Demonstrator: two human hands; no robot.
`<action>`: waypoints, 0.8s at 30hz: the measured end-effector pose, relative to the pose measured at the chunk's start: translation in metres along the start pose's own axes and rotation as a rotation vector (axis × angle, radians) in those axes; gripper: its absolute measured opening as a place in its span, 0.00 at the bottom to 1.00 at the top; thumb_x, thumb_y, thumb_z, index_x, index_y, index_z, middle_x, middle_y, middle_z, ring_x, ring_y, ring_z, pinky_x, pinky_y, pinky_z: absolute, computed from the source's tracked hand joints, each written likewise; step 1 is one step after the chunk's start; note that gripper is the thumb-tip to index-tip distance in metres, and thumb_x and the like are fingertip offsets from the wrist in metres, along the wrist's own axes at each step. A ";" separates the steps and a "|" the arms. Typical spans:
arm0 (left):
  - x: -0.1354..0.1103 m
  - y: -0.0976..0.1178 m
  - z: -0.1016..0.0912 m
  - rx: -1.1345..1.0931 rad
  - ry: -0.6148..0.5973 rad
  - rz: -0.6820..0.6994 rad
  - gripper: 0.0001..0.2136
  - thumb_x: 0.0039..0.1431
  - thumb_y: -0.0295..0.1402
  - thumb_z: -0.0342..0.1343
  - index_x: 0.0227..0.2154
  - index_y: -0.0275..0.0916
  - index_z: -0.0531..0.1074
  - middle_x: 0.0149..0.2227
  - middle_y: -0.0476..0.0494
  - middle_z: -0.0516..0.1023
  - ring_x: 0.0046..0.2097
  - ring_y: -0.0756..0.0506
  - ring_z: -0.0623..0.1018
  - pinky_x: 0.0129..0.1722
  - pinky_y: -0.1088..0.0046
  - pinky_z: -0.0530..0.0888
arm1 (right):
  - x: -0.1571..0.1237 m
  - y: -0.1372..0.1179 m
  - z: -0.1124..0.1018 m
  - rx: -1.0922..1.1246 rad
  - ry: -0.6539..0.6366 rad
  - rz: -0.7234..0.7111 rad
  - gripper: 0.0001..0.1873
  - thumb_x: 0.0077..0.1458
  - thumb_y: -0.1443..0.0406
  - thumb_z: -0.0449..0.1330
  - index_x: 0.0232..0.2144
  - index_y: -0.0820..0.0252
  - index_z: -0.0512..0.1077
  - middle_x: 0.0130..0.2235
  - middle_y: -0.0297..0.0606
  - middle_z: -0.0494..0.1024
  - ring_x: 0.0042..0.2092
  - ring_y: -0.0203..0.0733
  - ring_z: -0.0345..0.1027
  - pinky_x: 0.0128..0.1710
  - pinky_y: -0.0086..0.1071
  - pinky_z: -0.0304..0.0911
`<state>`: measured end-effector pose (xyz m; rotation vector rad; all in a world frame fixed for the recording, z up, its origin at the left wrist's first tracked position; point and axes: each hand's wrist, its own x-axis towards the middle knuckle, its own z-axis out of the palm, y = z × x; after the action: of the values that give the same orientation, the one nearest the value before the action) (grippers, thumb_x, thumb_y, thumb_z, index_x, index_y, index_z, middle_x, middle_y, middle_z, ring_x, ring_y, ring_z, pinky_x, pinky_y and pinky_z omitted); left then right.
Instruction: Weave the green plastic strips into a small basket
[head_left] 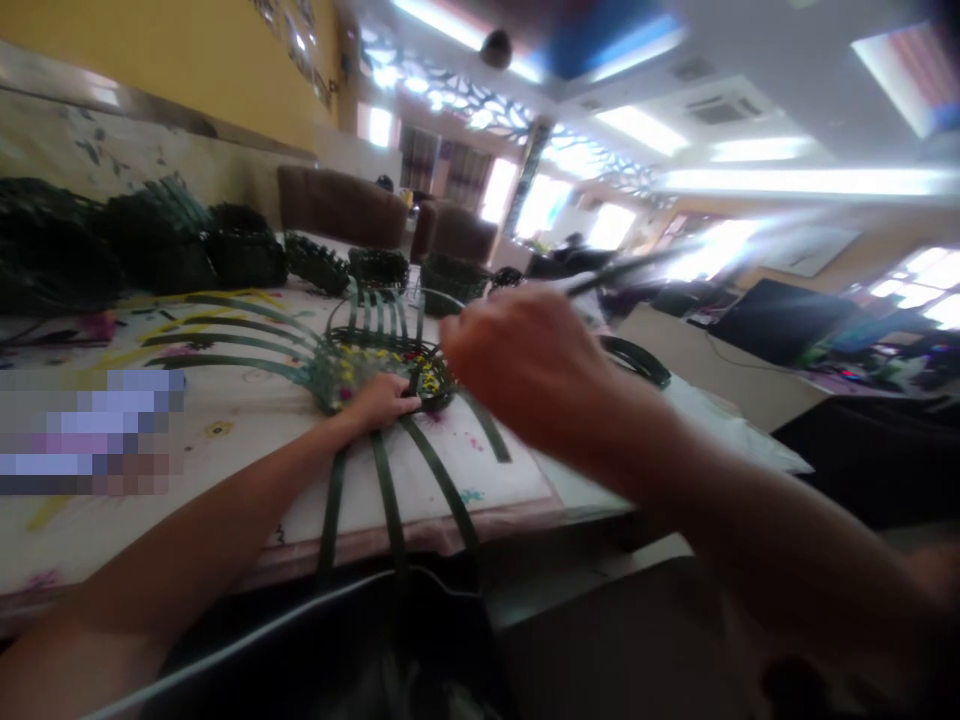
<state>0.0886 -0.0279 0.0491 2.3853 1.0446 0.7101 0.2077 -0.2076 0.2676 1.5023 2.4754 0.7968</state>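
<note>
A partly woven basket base [382, 365] of dark green strips lies on the table [225, 440], with loose strips fanning out to the left and over the near edge. My left hand [384, 400] presses on the base's near rim, fingers curled on a strip. My right hand [536, 365] is raised above the table, blurred by motion, closed in a fist round a long green strip [630, 268] that stretches up to the right.
Several finished dark green baskets [180, 245] stand along the table's far side. A green ring [637, 360] lies at the right edge. Brown chairs [341, 205] stand behind the table; a desk with a dark monitor [780, 320] is at right.
</note>
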 end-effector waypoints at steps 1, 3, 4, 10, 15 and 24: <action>0.000 0.000 0.000 -0.003 0.002 -0.022 0.15 0.55 0.41 0.54 0.23 0.35 0.76 0.22 0.47 0.74 0.27 0.48 0.69 0.27 0.73 0.58 | 0.006 0.016 0.002 -0.071 -0.008 0.058 0.17 0.58 0.76 0.50 0.28 0.62 0.76 0.25 0.38 0.74 0.32 0.41 0.69 0.36 0.35 0.58; -0.001 0.001 -0.001 -0.005 0.010 -0.069 0.15 0.54 0.42 0.54 0.22 0.35 0.75 0.21 0.48 0.72 0.26 0.49 0.69 0.27 0.73 0.58 | 0.014 0.046 0.012 -0.183 -0.022 0.121 0.17 0.57 0.79 0.49 0.30 0.65 0.77 0.28 0.40 0.75 0.34 0.41 0.69 0.41 0.38 0.59; -0.001 0.002 -0.001 -0.004 0.014 -0.083 0.15 0.53 0.43 0.55 0.21 0.35 0.73 0.20 0.48 0.71 0.26 0.49 0.68 0.27 0.73 0.57 | 0.015 0.059 0.020 -0.209 -0.015 0.148 0.17 0.57 0.79 0.48 0.31 0.67 0.76 0.28 0.41 0.76 0.34 0.41 0.69 0.41 0.39 0.59; -0.001 0.003 -0.001 -0.045 0.011 -0.084 0.16 0.51 0.44 0.54 0.20 0.36 0.72 0.20 0.49 0.70 0.26 0.49 0.68 0.27 0.74 0.57 | -0.012 0.102 0.078 -0.346 -0.105 0.154 0.14 0.61 0.77 0.50 0.34 0.64 0.76 0.29 0.40 0.77 0.30 0.37 0.66 0.32 0.34 0.53; -0.001 0.002 0.000 -0.031 0.014 -0.095 0.17 0.52 0.45 0.54 0.20 0.35 0.72 0.19 0.49 0.69 0.26 0.49 0.67 0.27 0.74 0.57 | -0.025 0.104 0.085 -0.338 0.045 0.106 0.20 0.64 0.76 0.44 0.36 0.62 0.75 0.30 0.39 0.76 0.34 0.38 0.66 0.34 0.34 0.54; -0.003 0.000 0.000 -0.010 0.023 -0.109 0.17 0.53 0.45 0.54 0.24 0.34 0.76 0.21 0.48 0.72 0.27 0.48 0.69 0.27 0.74 0.57 | 0.039 0.093 0.046 -0.234 0.208 -0.155 0.30 0.68 0.75 0.31 0.40 0.65 0.73 0.38 0.42 0.74 0.49 0.45 0.65 0.51 0.43 0.57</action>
<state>0.0870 -0.0300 0.0483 2.2962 1.1681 0.7041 0.2782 -0.1236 0.2810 1.1869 2.4945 1.2178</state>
